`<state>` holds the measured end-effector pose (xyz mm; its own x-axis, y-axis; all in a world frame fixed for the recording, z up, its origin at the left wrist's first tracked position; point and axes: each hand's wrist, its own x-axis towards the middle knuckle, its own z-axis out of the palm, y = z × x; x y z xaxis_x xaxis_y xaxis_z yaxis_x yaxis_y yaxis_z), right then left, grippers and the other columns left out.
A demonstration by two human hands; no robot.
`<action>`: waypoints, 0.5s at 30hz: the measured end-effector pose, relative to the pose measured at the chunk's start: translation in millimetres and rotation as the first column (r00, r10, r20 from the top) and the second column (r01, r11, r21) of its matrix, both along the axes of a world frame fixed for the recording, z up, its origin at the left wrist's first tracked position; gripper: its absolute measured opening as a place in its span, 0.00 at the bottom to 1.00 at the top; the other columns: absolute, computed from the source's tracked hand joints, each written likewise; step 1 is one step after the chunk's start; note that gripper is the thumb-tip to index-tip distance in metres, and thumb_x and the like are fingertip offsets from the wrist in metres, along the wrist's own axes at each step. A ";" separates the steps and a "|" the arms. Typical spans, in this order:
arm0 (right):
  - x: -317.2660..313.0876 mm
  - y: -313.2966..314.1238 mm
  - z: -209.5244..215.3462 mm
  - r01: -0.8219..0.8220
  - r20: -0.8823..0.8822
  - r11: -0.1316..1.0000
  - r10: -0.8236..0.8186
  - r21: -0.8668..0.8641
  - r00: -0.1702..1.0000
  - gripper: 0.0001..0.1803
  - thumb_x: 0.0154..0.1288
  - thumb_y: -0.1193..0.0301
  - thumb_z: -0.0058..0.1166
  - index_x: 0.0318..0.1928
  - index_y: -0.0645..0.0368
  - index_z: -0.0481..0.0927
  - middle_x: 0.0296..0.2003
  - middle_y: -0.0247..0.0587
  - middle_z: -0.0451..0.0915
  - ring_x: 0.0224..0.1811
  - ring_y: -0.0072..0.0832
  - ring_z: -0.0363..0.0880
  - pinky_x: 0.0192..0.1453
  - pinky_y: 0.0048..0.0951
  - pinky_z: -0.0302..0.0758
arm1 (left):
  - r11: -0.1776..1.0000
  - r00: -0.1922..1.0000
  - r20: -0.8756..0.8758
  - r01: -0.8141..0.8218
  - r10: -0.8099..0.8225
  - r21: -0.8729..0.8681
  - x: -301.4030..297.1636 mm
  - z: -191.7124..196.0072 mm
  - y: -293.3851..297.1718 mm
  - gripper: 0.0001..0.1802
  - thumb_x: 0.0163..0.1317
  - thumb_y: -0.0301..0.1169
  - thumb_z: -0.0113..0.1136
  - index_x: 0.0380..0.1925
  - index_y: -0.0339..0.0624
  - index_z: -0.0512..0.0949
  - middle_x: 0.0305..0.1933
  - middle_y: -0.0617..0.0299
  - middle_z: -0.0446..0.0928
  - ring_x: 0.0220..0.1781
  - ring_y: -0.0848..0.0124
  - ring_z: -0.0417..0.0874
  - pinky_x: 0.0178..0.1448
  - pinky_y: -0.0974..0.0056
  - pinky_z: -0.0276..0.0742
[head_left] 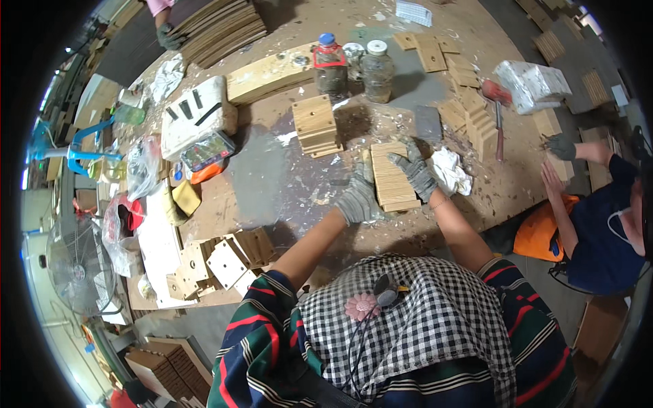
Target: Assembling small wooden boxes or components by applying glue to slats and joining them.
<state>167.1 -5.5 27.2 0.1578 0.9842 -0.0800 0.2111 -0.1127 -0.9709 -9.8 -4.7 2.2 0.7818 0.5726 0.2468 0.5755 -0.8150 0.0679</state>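
A small stack of light wooden boards (390, 178) lies on the worktable in front of me, its long side pointing away. My left hand (358, 195), in a grey knit glove, is closed against the stack's left side. From the right, my right hand (416, 174), gloved alike, grips the stack with fingers over its top face. Just beyond my left hand stands another stack of wooden blocks (315, 122) with drilled holes in the top one. A crumpled white cloth (451, 171) lies beside my right hand. The undersides of both hands are hidden.
Lidded jars (377, 71) stand at the far middle, near a long plank (269, 73). A red-headed mallet (497, 102) and stepped wooden pieces (479, 126) lie to the right. Drilled blocks (228, 262) pile up near left. A co-worker (605, 224) sits at the right.
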 end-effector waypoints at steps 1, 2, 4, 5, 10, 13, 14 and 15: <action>1.3 1.0 0.3 -0.040 -0.050 0.999 0.039 -0.026 0.998 0.30 0.59 0.66 0.60 0.58 0.63 0.65 0.52 0.41 0.70 0.56 0.29 0.65 0.62 0.28 0.63 | 0.987 0.994 0.105 0.027 -0.010 -0.158 -0.8 -7.7 0.7 0.39 0.65 0.60 0.34 0.66 0.44 0.57 0.68 0.57 0.59 0.69 0.56 0.57 0.73 0.49 0.44; 3.3 1.3 1.7 -0.077 -0.098 0.996 0.071 -0.053 0.993 0.30 0.58 0.66 0.61 0.58 0.62 0.65 0.50 0.39 0.70 0.54 0.28 0.65 0.60 0.28 0.65 | 0.949 0.977 0.214 0.075 -0.008 -0.307 0.4 -13.2 1.0 0.37 0.66 0.58 0.35 0.66 0.43 0.57 0.69 0.58 0.56 0.70 0.57 0.54 0.73 0.50 0.41; 5.5 3.0 2.4 -0.111 -0.153 0.991 0.099 -0.070 0.983 0.30 0.58 0.66 0.61 0.59 0.62 0.65 0.51 0.40 0.70 0.55 0.28 0.65 0.60 0.27 0.65 | 0.802 0.903 0.427 0.227 0.038 -0.553 3.1 -18.7 2.9 0.34 0.67 0.52 0.37 0.66 0.42 0.56 0.72 0.59 0.50 0.72 0.57 0.49 0.74 0.53 0.35; 6.9 3.4 3.1 -0.133 -0.210 0.987 0.113 -0.087 0.971 0.30 0.59 0.66 0.60 0.59 0.62 0.65 0.51 0.40 0.69 0.55 0.28 0.65 0.60 0.27 0.65 | 0.699 0.849 0.522 0.323 0.083 -0.638 3.8 -18.5 4.3 0.33 0.67 0.49 0.38 0.67 0.42 0.56 0.73 0.59 0.48 0.72 0.57 0.47 0.75 0.55 0.32; 8.8 0.3 -5.6 -0.052 -0.179 0.998 0.046 -0.030 0.983 0.30 0.60 0.67 0.58 0.60 0.62 0.63 0.52 0.39 0.69 0.56 0.27 0.65 0.61 0.26 0.64 | 0.879 0.825 0.565 0.296 -0.037 -0.374 2.0 3.5 3.5 0.45 0.58 0.59 0.45 0.67 0.38 0.53 0.72 0.41 0.41 0.72 0.43 0.39 0.73 0.44 0.27; -0.7 -4.0 -0.8 -0.046 -0.191 0.999 0.049 0.022 0.980 0.31 0.61 0.67 0.57 0.62 0.62 0.61 0.54 0.39 0.69 0.57 0.27 0.65 0.62 0.26 0.64 | 0.835 0.952 0.305 0.196 -0.035 -0.514 -4.8 8.2 8.0 0.57 0.47 0.65 0.51 0.68 0.34 0.49 0.69 0.25 0.32 0.70 0.30 0.28 0.70 0.36 0.21; -4.8 -4.6 -0.3 -0.045 -0.196 0.995 0.061 0.084 0.979 0.31 0.62 0.68 0.56 0.63 0.62 0.60 0.54 0.38 0.69 0.57 0.26 0.65 0.62 0.26 0.64 | 0.850 0.951 0.309 0.185 -0.028 -0.493 -4.9 1.8 7.0 0.56 0.48 0.64 0.50 0.68 0.34 0.50 0.70 0.26 0.32 0.70 0.30 0.28 0.70 0.37 0.21; -6.0 -4.7 1.6 -0.051 -0.194 0.995 0.068 0.090 0.979 0.31 0.62 0.68 0.56 0.63 0.62 0.60 0.54 0.38 0.69 0.57 0.26 0.65 0.62 0.26 0.64 | 0.864 0.950 0.312 0.174 -0.021 -0.472 -4.8 -3.7 6.2 0.55 0.49 0.63 0.49 0.68 0.34 0.50 0.70 0.27 0.31 0.71 0.30 0.28 0.70 0.37 0.22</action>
